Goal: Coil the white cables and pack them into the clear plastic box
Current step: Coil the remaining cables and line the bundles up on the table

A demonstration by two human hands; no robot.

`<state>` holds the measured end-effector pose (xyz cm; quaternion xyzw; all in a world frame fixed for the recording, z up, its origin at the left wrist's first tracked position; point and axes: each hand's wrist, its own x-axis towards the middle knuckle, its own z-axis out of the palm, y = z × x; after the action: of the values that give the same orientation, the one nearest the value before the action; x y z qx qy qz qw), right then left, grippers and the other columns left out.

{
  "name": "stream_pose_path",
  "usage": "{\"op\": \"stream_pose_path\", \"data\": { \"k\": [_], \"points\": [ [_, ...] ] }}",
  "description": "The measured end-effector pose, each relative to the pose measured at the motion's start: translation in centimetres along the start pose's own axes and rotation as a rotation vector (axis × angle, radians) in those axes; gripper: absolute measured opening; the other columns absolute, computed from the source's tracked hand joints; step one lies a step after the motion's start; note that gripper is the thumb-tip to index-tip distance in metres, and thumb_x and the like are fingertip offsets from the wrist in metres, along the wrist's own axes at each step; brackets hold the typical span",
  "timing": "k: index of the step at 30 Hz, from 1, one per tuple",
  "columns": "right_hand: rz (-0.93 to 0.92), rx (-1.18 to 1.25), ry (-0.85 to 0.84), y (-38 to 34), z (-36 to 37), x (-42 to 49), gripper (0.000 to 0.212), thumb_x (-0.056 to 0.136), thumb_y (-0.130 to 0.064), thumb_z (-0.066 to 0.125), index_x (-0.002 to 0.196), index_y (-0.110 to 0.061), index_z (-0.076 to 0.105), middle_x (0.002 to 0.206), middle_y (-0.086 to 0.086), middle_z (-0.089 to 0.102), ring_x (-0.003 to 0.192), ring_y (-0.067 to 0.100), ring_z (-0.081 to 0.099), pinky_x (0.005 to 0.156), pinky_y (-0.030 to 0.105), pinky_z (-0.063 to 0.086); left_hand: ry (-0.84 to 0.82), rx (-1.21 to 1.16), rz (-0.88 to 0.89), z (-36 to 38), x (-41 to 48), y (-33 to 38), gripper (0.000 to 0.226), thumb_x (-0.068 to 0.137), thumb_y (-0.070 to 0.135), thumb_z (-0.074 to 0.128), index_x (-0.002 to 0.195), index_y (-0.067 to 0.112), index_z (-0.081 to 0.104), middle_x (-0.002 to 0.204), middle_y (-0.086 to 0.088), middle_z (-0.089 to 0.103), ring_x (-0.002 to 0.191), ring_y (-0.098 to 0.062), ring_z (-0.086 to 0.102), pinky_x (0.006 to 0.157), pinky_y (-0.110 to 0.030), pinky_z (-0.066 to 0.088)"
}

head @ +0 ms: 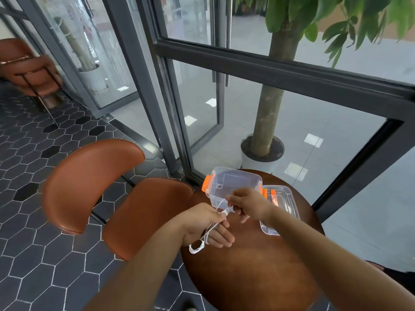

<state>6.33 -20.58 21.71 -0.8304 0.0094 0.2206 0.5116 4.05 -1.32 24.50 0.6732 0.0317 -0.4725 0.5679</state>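
A white cable (203,240) is gathered into loops that hang from my left hand (207,225) over the left edge of the round table. Its free end runs up to my right hand (249,204), whose fingers pinch it near the plug, just in front of the clear plastic box (235,182). The box stands open at the table's far edge, with orange clips on its sides. Its clear lid (281,209) lies flat to the right of it, partly hidden by my right forearm.
The small round brown table (249,265) carries everything. A brown leather chair (116,194) stands close on the left. Behind the table are dark-framed glass panels and a potted tree (262,151). Another brown chair (29,68) stands far left on the tiled floor.
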Motion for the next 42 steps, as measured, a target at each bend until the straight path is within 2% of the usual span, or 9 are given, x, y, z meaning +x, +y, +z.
{"op": "stream_pose_path", "data": {
  "k": [4,8,11,14,21,24,29,37,42],
  "points": [
    [-0.014,-0.012,0.064,-0.9,0.7,-0.9,0.034,0.100,-0.024,0.059,0.089,0.007,0.068,0.059,0.007,0.057,0.049,0.019,0.055,0.051,0.030,0.055,0.085,0.004,-0.020,0.4,1.2,-1.8,0.029,0.108,0.021,0.041,0.099,-0.001,0.057,0.094,-0.024,0.076,0.087,-0.034,0.076,0.078,-0.038,0.061],
    [0.026,-0.099,0.121,0.2,2.1,-2.5,0.035,0.098,-0.030,0.059,0.081,-0.001,0.068,0.058,0.010,0.067,0.051,0.031,0.066,0.064,0.046,0.060,0.120,-0.359,0.032,0.4,1.8,-3.4,0.034,0.108,0.015,0.038,0.122,-0.012,0.053,0.110,-0.030,0.071,0.104,-0.039,0.072,0.089,-0.043,0.057],
    [0.033,-0.120,0.199,0.7,3.2,-3.8,0.032,0.098,-0.033,0.059,0.086,-0.005,0.070,0.069,0.012,0.072,0.053,0.027,0.068,0.061,0.041,0.060,0.133,-0.534,0.029,1.0,2.0,-4.3,0.036,0.109,0.012,0.033,0.131,-0.011,0.049,0.118,-0.033,0.067,0.110,-0.041,0.068,0.094,-0.044,0.054],
    [-0.054,-0.278,0.283,1.2,4.4,-4.8,0.019,0.099,-0.030,0.059,0.099,-0.015,0.071,0.080,-0.003,0.073,0.057,0.007,0.063,0.058,0.024,0.054,0.171,-0.700,0.068,1.4,2.1,-4.7,0.034,0.108,0.010,0.033,0.128,-0.010,0.052,0.118,-0.031,0.068,0.103,-0.038,0.070,0.090,-0.043,0.054],
    [-0.179,-0.207,0.224,1.8,7.0,-6.8,0.009,0.099,-0.027,0.059,0.104,-0.030,0.066,0.068,-0.018,0.062,0.057,0.006,0.061,0.059,0.029,0.054,0.199,-0.942,0.156,1.4,1.7,-4.7,0.026,0.107,0.011,0.036,0.106,-0.002,0.059,0.110,-0.027,0.071,0.086,-0.034,0.075,0.071,-0.043,0.060],
    [-0.172,-0.128,0.216,2.1,7.3,-7.3,0.008,0.098,-0.023,0.059,0.095,-0.026,0.065,0.067,-0.003,0.069,0.049,0.011,0.062,0.055,0.031,0.055,0.193,-0.941,0.160,1.3,1.8,-5.0,0.026,0.108,0.014,0.033,0.114,-0.001,0.054,0.119,-0.028,0.069,0.100,-0.038,0.072,0.076,-0.045,0.060],
    [-0.088,-0.034,0.176,3.1,8.1,-8.7,0.009,0.096,-0.021,0.060,0.088,-0.017,0.062,0.066,0.009,0.071,0.049,0.025,0.065,0.060,0.037,0.057,0.111,-1.017,0.158,1.5,1.8,-5.9,0.024,0.106,0.013,0.033,0.119,0.000,0.048,0.129,-0.033,0.062,0.120,-0.045,0.062,0.109,-0.054,0.043],
    [-0.036,-0.193,-0.019,7.6,8.8,-9.1,0.021,0.100,-0.037,0.057,0.081,-0.034,0.062,0.061,0.000,0.064,0.049,0.004,0.056,0.062,0.025,0.050,0.159,-1.044,0.245,1.3,1.2,-5.5,0.030,0.106,0.016,0.037,0.094,-0.001,0.058,0.109,-0.032,0.071,0.104,-0.045,0.070,0.094,-0.049,0.050],
    [0.019,-0.246,-0.116,9.2,6.1,-7.7,0.022,0.100,-0.041,0.058,0.110,-0.030,0.074,0.058,-0.018,0.063,0.054,-0.006,0.057,0.062,0.012,0.044,0.119,-1.007,0.219,2.5,0.6,-5.9,0.033,0.106,0.020,0.038,0.088,0.001,0.058,0.078,-0.021,0.072,0.080,-0.037,0.076,0.085,-0.045,0.052]
  ]
}}
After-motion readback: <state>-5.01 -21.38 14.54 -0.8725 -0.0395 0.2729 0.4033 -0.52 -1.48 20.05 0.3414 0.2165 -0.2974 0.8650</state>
